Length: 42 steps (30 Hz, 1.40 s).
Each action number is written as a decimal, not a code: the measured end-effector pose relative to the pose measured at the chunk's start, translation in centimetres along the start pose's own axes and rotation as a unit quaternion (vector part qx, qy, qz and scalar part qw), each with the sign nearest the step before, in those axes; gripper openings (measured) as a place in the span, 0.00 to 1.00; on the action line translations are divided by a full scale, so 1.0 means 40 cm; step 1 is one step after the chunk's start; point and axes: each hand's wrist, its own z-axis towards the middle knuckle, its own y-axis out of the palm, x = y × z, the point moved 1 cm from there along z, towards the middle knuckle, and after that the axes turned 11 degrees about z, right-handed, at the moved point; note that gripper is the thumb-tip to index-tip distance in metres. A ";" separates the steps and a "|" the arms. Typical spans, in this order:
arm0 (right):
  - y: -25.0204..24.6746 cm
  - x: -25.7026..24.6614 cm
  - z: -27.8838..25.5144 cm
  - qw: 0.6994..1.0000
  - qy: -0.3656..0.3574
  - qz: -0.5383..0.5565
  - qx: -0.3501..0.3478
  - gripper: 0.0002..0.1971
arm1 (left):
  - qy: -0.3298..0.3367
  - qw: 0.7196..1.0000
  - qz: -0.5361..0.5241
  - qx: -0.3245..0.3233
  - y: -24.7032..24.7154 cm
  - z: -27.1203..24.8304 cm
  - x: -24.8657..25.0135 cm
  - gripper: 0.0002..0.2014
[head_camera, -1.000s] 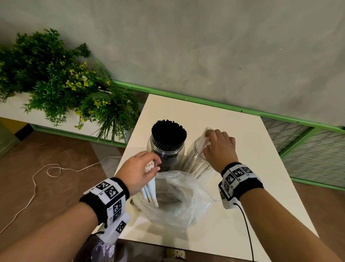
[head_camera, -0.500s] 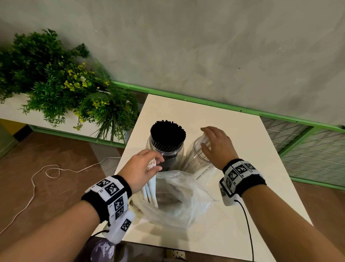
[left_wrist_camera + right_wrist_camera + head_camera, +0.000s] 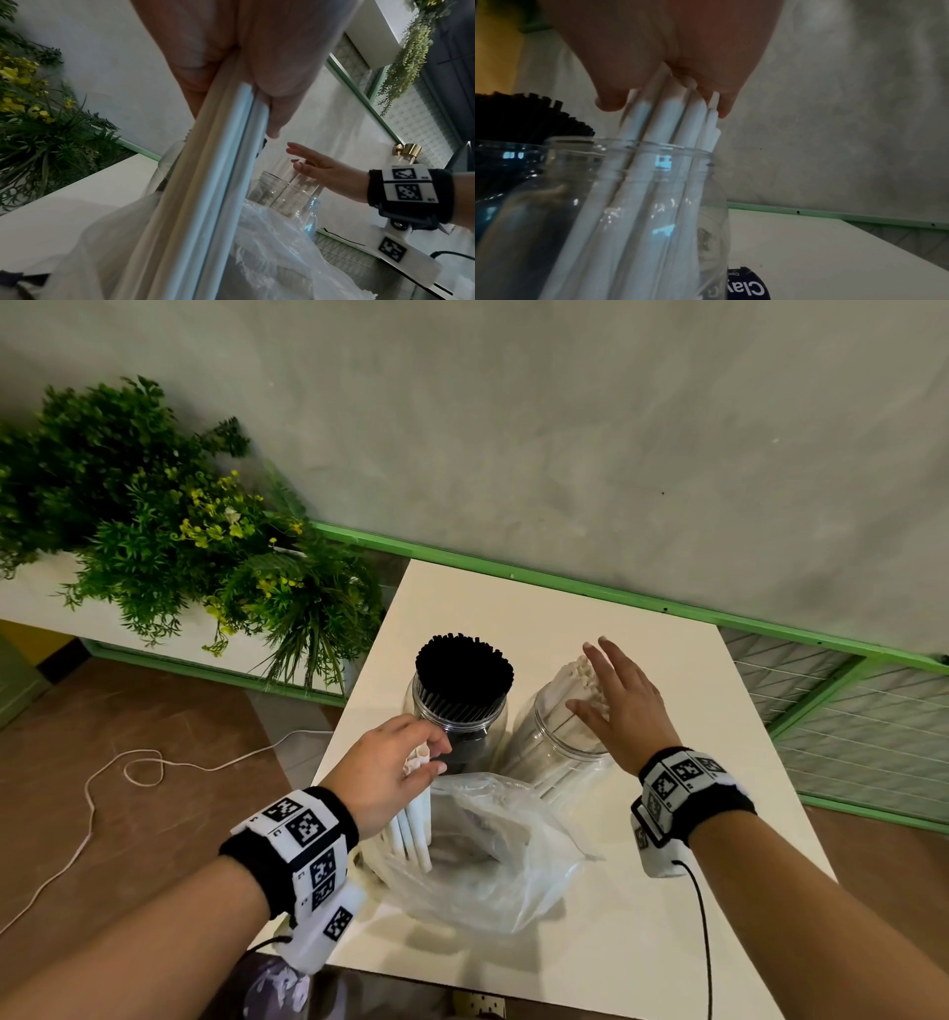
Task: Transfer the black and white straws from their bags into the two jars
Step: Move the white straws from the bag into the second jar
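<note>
Meanwhile left hand (image 3: 382,770) grips white straws (image 3: 413,824) above bag (image 3: 493,855); right hand (image 3: 624,708) flat over jarred straws (image 3: 654,130).

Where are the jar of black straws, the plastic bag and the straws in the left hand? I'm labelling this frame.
jar of black straws (image 3: 452,721): head view, on the clear rim.
plastic bag (image 3: 493,875): head view, on crumpled film.
white straws in the left hand (image 3: 418,819): head view, on the shafts below the fingers.
</note>
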 end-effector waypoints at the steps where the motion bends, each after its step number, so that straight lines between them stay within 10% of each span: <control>1: 0.000 -0.001 0.010 1.000 -0.005 0.006 -0.002 0.35 | -0.001 1.000 0.001 0.001 0.000 0.000 0.001 0.10; 9: 0.032 -0.032 0.078 0.996 -0.013 -0.061 -0.068 0.32 | -0.010 1.000 0.011 -0.003 0.006 0.004 0.003 0.07; 17: 0.023 -0.052 0.114 0.988 -0.095 -0.053 0.106 0.20 | -0.008 1.000 0.000 -0.003 0.001 -0.001 -0.004 0.09; 20: 0.016 -0.050 0.133 0.995 -0.054 -0.051 0.065 0.16 | -0.012 1.000 0.002 -0.003 0.001 -0.001 -0.003 0.10; 24: 0.011 -0.029 0.131 0.998 0.047 -0.022 -0.047 0.20 | -0.011 1.000 0.000 -0.005 0.001 -0.002 -0.007 0.07; 30: -0.031 0.009 0.021 0.987 0.014 0.145 0.075 0.30 | -0.015 1.000 0.001 -0.010 -0.001 -0.001 -0.009 0.08; 42: 0.017 0.015 0.070 0.993 -0.010 0.115 -0.027 0.40 | -0.021 1.000 0.001 -0.017 -0.001 0.001 -0.011 0.10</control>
